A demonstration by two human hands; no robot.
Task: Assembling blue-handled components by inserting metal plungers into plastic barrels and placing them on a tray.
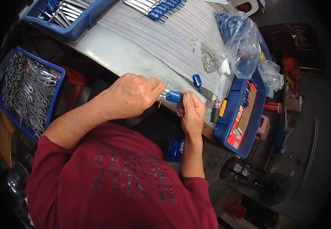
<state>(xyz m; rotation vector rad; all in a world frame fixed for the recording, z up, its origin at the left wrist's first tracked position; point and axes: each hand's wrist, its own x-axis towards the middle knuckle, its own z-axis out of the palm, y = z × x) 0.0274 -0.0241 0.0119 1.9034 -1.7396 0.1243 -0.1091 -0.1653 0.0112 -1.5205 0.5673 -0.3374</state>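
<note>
The left hand (pixel 130 93) pinches, knuckles up, its forearm (pixel 83 118) slanting inward; the right hand (pixel 193 115) curls, thumb (pixel 188 98) extended, forearm (pixel 192 152) reaching forward.

The handle (pixel 174 97) you hold looks like smooth, glossy blue plastic, with a bare, shiny metal end (pixel 164 93). Your desk (pixel 108 57) shows a smooth white top with a soft gloss, while the sheet (pixel 150 42) on it is matt, ribbed and foam-like. The big bag (pixel 245 47) is clear, crinkled plastic. The bin (pixel 61 74) is blue plastic; its metal parts (pixel 30 91) look grey and partly bright. Your shirt (pixel 81 213) is matt cloth.
</note>
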